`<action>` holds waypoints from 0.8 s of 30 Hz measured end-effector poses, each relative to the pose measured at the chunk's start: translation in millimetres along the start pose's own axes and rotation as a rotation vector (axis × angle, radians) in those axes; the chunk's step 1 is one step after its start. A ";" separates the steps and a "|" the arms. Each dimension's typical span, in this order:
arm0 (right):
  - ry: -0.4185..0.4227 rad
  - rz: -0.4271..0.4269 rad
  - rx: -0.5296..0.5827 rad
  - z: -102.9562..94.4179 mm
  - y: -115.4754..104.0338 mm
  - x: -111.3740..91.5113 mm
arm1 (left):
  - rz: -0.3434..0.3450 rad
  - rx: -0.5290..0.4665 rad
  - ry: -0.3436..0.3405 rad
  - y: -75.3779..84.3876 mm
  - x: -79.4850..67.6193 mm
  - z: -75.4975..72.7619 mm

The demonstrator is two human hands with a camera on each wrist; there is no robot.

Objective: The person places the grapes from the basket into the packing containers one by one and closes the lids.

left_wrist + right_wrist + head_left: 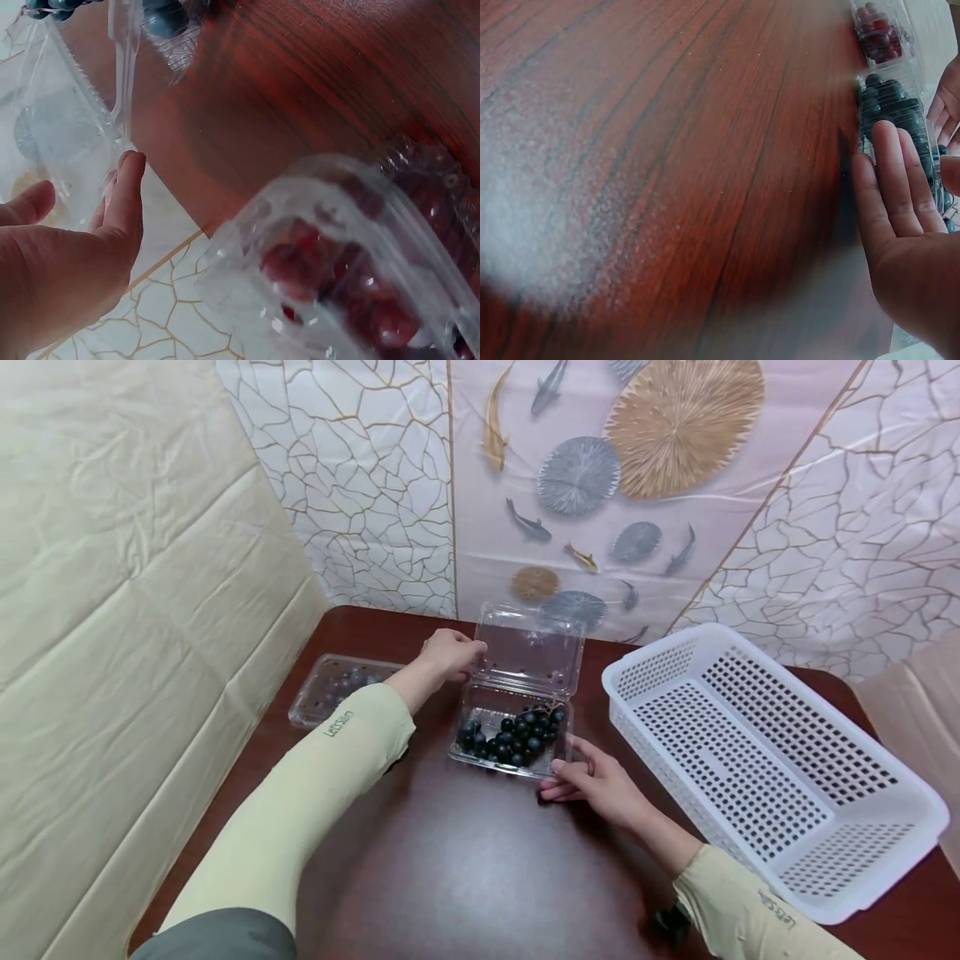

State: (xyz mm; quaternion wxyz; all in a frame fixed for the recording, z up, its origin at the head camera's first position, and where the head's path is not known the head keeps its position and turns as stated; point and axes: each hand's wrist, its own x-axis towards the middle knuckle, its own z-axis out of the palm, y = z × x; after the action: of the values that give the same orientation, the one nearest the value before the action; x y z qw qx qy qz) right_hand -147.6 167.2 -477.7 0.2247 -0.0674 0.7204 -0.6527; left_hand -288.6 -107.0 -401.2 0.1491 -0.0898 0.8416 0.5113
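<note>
A clear plastic clamshell container [465, 758] stands on the table with its lid [529, 643] raised at the back. Dark grapes [517, 739] on a stem lie in its base. My left hand [452, 653] is at the left edge of the lid, holding it between thumb and fingers; the left wrist view shows the fingertips [132, 163] right at that edge. At the front right corner of the base, my right hand [596, 781] holds the container, thumb on the front and fingers along the side. Extended right fingers [892, 180] show against it.
Left of the open container lies a second clear container [307, 714], holding red grapes [300, 270]. A white perforated plastic basket [750, 760] stands at the right. Patterned cloth [375, 485] hangs behind the dark wooden table [450, 877], and a beige cloth wall [142, 610] borders the left.
</note>
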 end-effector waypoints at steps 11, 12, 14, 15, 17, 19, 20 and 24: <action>0.008 -0.003 0.039 0.7 1.7 1.3 | 0.068 -0.215 -0.067 10.4 -18.7 -17.7; 0.008 -0.004 0.043 0.8 1.6 1.7 | 0.068 -0.243 -0.075 12.4 -20.7 -19.6; 0.018 0.006 0.056 1.1 1.1 2.2 | 0.066 -0.282 -0.093 16.0 -23.9 -23.5; 0.022 0.013 0.061 1.2 0.8 2.3 | 0.067 -0.291 -0.103 17.5 -25.4 -25.5; 0.026 0.024 0.076 1.1 0.4 2.3 | 0.074 -0.277 -0.125 19.7 -28.2 -29.0; 0.034 0.038 0.090 1.0 -0.1 2.0 | 0.091 -0.237 -0.150 20.4 -31.5 -31.7; 0.035 0.042 0.091 1.0 -0.4 1.8 | 0.106 -0.210 -0.163 20.2 -33.6 -32.8; 0.040 0.058 0.092 1.3 -1.0 1.7 | 0.184 -0.077 -0.191 14.9 -45.4 -35.5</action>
State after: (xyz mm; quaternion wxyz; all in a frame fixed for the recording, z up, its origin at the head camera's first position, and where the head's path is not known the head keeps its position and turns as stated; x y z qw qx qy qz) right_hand -148.8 165.2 -477.2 0.2319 -0.0228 0.6958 -0.6794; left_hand -256.2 -131.7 -357.8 0.1776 0.0311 0.8080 0.5610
